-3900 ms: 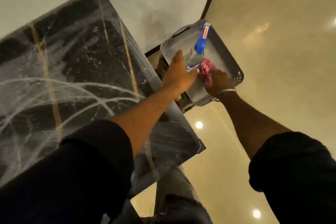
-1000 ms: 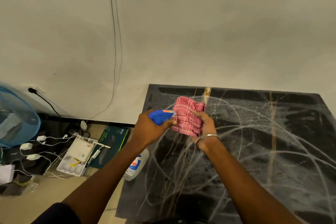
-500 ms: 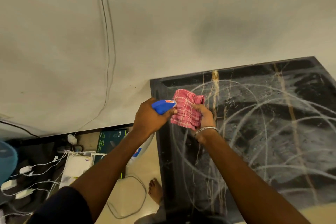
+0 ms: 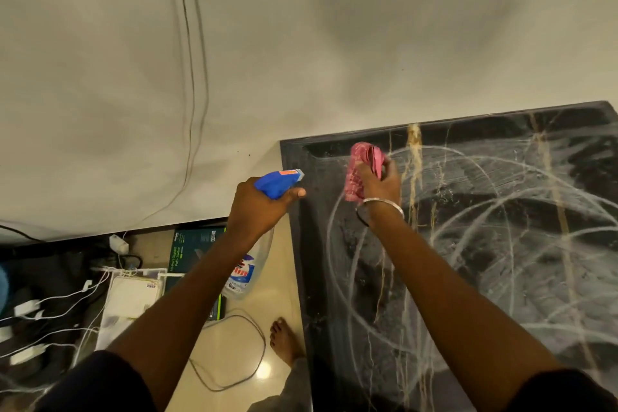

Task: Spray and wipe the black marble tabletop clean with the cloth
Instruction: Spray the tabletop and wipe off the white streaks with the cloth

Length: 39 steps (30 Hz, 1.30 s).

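Fingers [image 4: 297, 192] of the left hand [image 4: 257, 211]: curled round the neck of the spray bottle [image 4: 279, 181], forefinger lying under the blue trigger head. Right hand [image 4: 378, 184]: fingers bunched, gripping the pink checked cloth [image 4: 357, 174], apparently lifted above the far left corner of the black marble tabletop [image 4: 485, 261].

Head view. Nozzle points right, toward cloth and corner. Marble shows pale swirled streaks; judged not yet wiped clean.

Risks: nozzle sits right at the table's left edge, so mist could drift onto the floor by the bare foot [image 4: 284, 341] and toward the white cables [image 4: 50, 308], causing a slip or wet plugs. Spray may soak the cloth hand instead of marble.

Container: bottle body clear, labelled, hanging over the floor; liquid level cannot be told.
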### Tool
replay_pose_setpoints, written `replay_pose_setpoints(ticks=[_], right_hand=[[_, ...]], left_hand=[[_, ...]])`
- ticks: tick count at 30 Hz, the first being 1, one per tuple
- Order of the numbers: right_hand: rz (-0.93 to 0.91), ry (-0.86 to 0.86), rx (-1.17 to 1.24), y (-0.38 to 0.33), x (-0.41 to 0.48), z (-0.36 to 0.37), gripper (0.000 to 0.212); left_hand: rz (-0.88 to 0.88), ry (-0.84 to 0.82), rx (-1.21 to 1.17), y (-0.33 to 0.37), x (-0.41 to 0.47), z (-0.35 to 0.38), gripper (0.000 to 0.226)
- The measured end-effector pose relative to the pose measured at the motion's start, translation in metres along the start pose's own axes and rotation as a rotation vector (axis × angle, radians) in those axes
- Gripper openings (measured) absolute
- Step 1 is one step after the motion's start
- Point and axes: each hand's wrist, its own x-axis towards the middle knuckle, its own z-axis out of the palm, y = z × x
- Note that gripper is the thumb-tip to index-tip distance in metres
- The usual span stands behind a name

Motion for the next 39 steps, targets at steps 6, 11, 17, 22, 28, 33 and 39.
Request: replay_pose_setpoints(ticks=[6, 11, 17, 22, 28, 33, 39], right_hand=[[-0.566, -0.067, -0.81, 0.034, 0.066, 0.046, 0.051], [-0.621, -0.051, -1.215, 0.072, 0.061, 0.101, 0.058], [-0.803, -0.145, -1.27, 0.087, 0.052, 0.121, 0.052], [-1.05, -0.504, -1.38, 0.074, 0.079, 0.09, 0.051], [-0.777, -0.072, -1.315, 0.055, 0.098, 0.044, 0.05], [-0.539, 0.01, -1.301, 0.067, 0.064, 0.108, 0.054], [-0.824, -0.357, -1.502, 0.09, 0.042, 0.146, 0.057]], left_hand=[[-0.028, -0.018, 0.036, -0.018, 0.026, -0.009, 0.033], [-0.013, 0.071, 0.052, -0.031, 0.033, -0.017, 0.031], [-0.005, 0.094, 0.045, -0.047, 0.037, -0.019, 0.039], [0.072, 0.08, 0.025, -0.045, 0.041, -0.017, 0.035], [0.034, 0.097, -0.044, -0.043, 0.051, -0.017, 0.033], [0.064, 0.117, -0.003, -0.051, 0.051, -0.018, 0.034], [-0.003, 0.102, 0.0, -0.052, 0.05, -0.017, 0.049]])
